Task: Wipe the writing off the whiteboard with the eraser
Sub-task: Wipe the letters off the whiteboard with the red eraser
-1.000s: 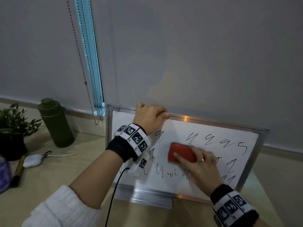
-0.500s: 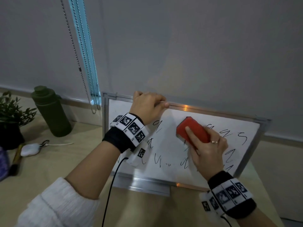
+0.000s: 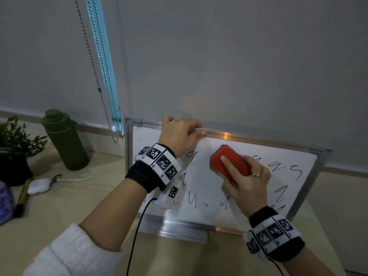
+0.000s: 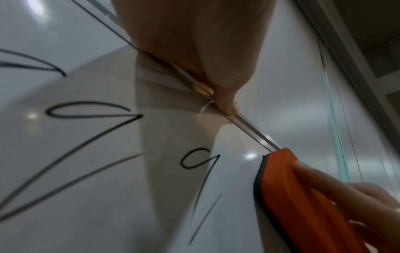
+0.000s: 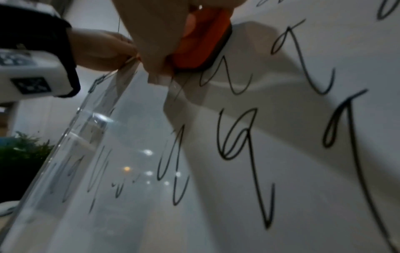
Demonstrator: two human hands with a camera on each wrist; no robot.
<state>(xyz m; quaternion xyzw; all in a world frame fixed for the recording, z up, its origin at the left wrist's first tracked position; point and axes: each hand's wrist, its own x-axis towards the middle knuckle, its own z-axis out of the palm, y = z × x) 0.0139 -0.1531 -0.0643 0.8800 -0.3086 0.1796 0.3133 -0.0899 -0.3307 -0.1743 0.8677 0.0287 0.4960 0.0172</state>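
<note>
The left hand (image 3: 180,134) gripped the whiteboard's (image 3: 207,198) top edge; just beside it, the right hand (image 3: 246,184) held the eraser (image 3: 229,163) against the board.

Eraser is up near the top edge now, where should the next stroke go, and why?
Probably sweep the red eraser rightward along the top row: the right hand presses it on the whiteboard, black squiggles remain there, and the left hand grips the top frame.

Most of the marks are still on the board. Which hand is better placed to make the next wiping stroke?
Right. The right hand already grips the eraser flat against the whiteboard, with marks close by. The left hand grips the top frame, steadying the board.
</note>
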